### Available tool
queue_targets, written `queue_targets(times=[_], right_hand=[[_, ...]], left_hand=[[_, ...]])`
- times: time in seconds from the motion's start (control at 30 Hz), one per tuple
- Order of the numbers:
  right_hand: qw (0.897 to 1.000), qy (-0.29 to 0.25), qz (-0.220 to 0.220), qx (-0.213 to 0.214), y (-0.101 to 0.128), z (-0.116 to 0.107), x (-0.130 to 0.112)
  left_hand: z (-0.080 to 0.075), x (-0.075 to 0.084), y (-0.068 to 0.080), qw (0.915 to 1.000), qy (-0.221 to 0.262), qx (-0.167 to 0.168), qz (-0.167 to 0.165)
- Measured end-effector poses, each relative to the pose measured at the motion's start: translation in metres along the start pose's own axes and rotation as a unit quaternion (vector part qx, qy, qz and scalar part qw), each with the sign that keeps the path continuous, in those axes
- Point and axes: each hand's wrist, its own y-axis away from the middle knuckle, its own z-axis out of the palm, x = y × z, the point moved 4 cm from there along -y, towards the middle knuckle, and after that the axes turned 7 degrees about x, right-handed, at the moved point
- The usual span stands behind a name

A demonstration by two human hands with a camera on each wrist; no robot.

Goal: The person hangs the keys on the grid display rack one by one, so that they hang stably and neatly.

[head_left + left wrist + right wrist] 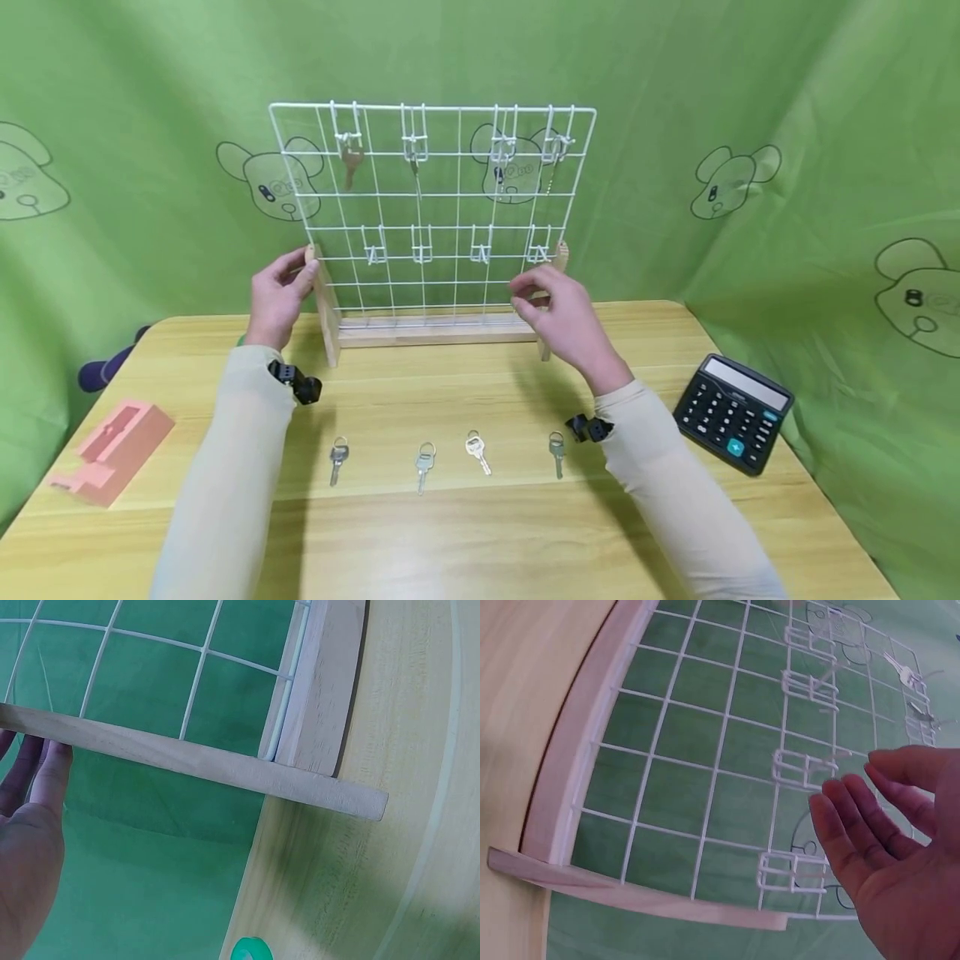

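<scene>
Light wood-grain worktop (480,546), green cloth hung behind and to the sides. Nearest: four ringed keys in a loose row, spaced apart: leftmost key (339,452), second key (424,460), third key (477,450), rightmost key (557,447). Pink block (123,450) at left; black calculator (735,412) at right, angled. Farther in, left hand (276,298) grips the top of the left wooden upright (327,317), thumb on the near side. Right hand (558,318) held just in front of the rack near the right upright (562,255), fingers part-bent, thumb apart, nothing in it. White wire grid (459,195) stands tilted between uprights; lower hooks (422,252) in a row of four, upper hooks (414,148) likewise, with keys hanging, leftmost brownish. Cartoon heads printed on the cloth beyond.
</scene>
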Motion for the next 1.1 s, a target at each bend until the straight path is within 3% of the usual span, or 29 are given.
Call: queue_targets(times=[0.37, 0.7, 1.1], right_hand=[[0.995, -0.013, -0.007, -0.101, 0.009, 0.042, -0.005], [0.985, -0.047, -0.020, -0.164, 0.015, 0.071, -0.016], [0.963, -0.046, -0.026, -0.266, 0.026, 0.111, -0.027]], left_hand=[[-0.001, 0.002, -0.001, 0.9999, -0.013, 0.001, -0.001], [0.000, 0.004, -0.002, 1.0000, -0.006, -0.003, 0.000], [0.000, 0.002, 0.000, 1.0000, 0.004, 0.001, -0.003]])
